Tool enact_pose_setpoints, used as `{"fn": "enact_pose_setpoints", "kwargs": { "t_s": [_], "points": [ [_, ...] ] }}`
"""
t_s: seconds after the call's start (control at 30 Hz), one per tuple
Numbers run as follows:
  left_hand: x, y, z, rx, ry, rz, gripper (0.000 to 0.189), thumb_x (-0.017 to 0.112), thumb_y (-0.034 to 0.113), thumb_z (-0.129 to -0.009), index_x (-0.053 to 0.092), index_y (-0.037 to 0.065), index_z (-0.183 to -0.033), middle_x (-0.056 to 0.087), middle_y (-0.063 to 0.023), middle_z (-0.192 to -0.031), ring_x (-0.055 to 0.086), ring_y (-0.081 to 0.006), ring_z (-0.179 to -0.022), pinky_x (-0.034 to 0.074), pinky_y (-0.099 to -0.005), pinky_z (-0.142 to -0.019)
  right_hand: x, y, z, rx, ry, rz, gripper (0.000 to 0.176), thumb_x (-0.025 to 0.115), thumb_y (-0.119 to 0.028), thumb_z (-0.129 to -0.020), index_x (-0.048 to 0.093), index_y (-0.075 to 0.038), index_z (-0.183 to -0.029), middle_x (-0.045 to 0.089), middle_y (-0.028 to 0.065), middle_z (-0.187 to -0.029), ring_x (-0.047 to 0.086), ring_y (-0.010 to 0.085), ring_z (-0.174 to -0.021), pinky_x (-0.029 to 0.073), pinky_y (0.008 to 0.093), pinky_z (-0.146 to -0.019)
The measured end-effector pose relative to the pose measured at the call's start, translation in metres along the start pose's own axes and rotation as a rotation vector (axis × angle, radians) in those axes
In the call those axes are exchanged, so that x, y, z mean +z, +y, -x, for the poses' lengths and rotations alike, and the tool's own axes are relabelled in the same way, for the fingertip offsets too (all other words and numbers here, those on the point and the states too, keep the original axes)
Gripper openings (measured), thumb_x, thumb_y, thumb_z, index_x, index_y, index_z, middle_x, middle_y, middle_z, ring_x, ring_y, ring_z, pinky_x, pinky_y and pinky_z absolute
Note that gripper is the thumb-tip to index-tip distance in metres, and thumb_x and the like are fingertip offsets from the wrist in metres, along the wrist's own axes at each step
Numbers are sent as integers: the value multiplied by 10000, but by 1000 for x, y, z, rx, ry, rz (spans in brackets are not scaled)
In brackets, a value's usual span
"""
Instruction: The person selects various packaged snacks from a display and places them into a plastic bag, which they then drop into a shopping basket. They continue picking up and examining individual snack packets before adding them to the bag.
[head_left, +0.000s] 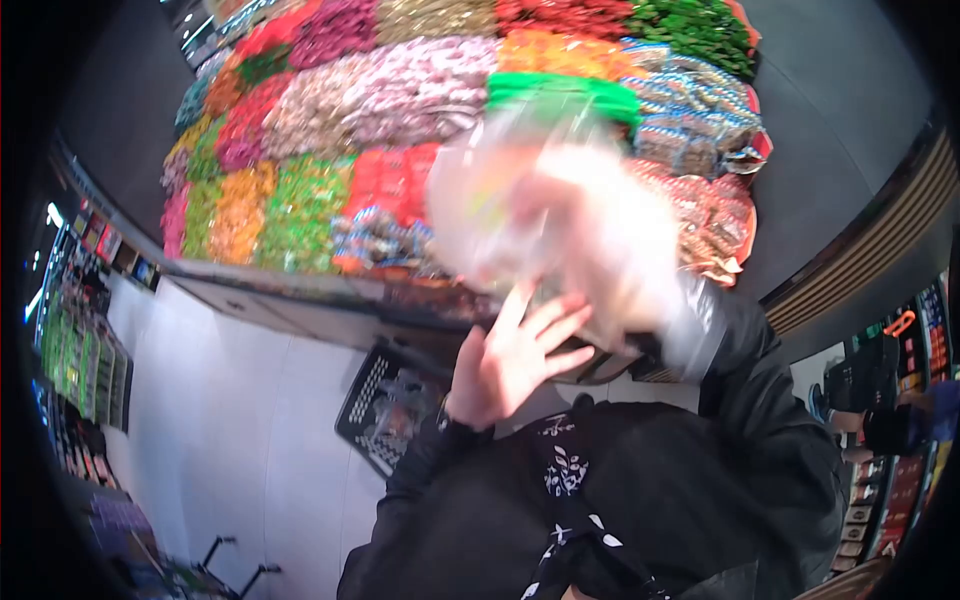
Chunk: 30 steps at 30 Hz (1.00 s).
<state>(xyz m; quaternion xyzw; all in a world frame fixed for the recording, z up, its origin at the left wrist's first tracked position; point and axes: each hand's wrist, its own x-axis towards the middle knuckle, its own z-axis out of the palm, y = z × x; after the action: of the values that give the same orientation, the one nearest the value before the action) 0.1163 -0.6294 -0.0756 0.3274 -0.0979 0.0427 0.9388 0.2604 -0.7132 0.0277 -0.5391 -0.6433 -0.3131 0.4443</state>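
Note:
My left hand [510, 362] is open, fingers spread, just in front of the display and beside the lower edge of a clear plastic bag [465, 215]. Strong motion blur smears my right hand [590, 215], which is raised over the candy display with the bag. The bag hangs around its fingers and moves with it; some yellow and reddish colour shows through the plastic, too blurred to name. Behind both hands, wrapped candies [425, 80] lie heaped in coloured blocks. A bright green block [610, 98] is partly covered by the bag.
A black shopping basket [362, 405] with clear plastic packages inside stands on the pale floor [240, 400], left of my body. Stocked shelves [85, 365] line the left. To the right are a slatted wooden counter [860, 235], more shelves and a person's legs [850, 422].

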Motion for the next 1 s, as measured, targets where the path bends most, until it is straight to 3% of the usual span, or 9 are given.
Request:
{"fn": "enact_pose_setpoints", "kwargs": {
  "t_s": [0.1, 0.37, 0.5, 0.53, 0.57, 0.67, 0.77, 0.8, 1.0],
  "points": [
    [-3, -13, -17, -5, -14, -343, 910, 595, 549, -706, 173, 86, -1365, 298, -200, -1393, 300, -337, -1296, 299, -516, -1016, -31, -8, 24, -140, -313, -435, 309, 568, -166, -758, 605, -58, -1045, 610, 115, -1046, 624, 259, -883, 516, 347, -671],
    [-13, -28, -43, 290, 105, -1092, 606, 700, 180, -692, 424, -17, -1194, 461, -202, -1271, 440, -331, -1200, 371, -448, -970, -112, 41, 64, -235, -506, -289, 289, 578, -82, -781, 638, -49, -1061, 602, 113, -1151, 615, 143, -723, 450, 213, -574],
    [-12, -15, -57, 396, -38, -1256, 497, 712, 53, -708, 512, -64, -1147, 517, -202, -1237, 487, -324, -1172, 391, -422, -962, -136, 83, 83, -26, -733, -730, 693, 638, -357, -780, 418, 46, -1300, 416, 200, -1353, 489, 315, -1178, 438, 333, -911],
    [-12, -11, -62, 427, -131, -1269, 490, 685, 64, -730, 505, -73, -1165, 511, -201, -1249, 483, -319, -1179, 383, -421, -971, -139, 97, 93, -2, -850, -883, 946, 672, -482, -740, 237, 59, -1383, 277, 226, -1426, 256, 341, -1339, 270, 393, -1068],
    [-13, -7, -68, 456, -226, -1276, 485, 658, 75, -751, 499, -81, -1182, 506, -200, -1260, 478, -314, -1186, 376, -420, -979, -144, 107, 94, 50, -790, -979, 970, 666, -519, -732, 242, 64, -1380, 281, 228, -1425, 265, 335, -1337, 264, 394, -1068],
    [17, -9, -78, 189, 123, -707, 491, 540, 160, -822, 455, -78, -1243, 478, -209, -1285, 457, -310, -1204, 341, -422, -1011, -147, 137, 103, 235, -602, -1240, 1104, 670, -655, -646, 275, 84, -1365, 309, 216, -1421, 285, 297, -1335, 227, 402, -1073],
    [30, -7, -99, 225, 167, -438, 527, 503, 207, -847, 413, -90, -1273, 456, -216, -1303, 457, -305, -1202, 330, -424, -1020, -137, 132, 104, 674, -384, -1425, 802, 655, -456, -786, 364, 47, -1339, 407, 158, -1369, 411, 253, -1254, 326, 377, -1023],
    [27, -9, -101, 284, 225, -482, 431, 340, 211, -921, 465, -76, -1217, 503, -245, -1224, 510, -340, -1125, 370, -456, -999, -131, 133, 103, 707, -347, -1415, 726, 647, -380, -804, 380, 44, -1329, 426, 149, -1353, 430, 242, -1237, 348, 364, -1006],
    [-2, 0, -153, 331, 362, -39, 449, 366, 310, -967, 412, -4, -1284, 515, -171, -1226, 527, -282, -1102, 422, -426, -941, -94, 152, 78, 935, -126, -1201, 273, 506, -48, -897, 571, 48, -1145, 631, 117, -1082, 616, 170, -974, 469, 296, -885]
  ]
}}
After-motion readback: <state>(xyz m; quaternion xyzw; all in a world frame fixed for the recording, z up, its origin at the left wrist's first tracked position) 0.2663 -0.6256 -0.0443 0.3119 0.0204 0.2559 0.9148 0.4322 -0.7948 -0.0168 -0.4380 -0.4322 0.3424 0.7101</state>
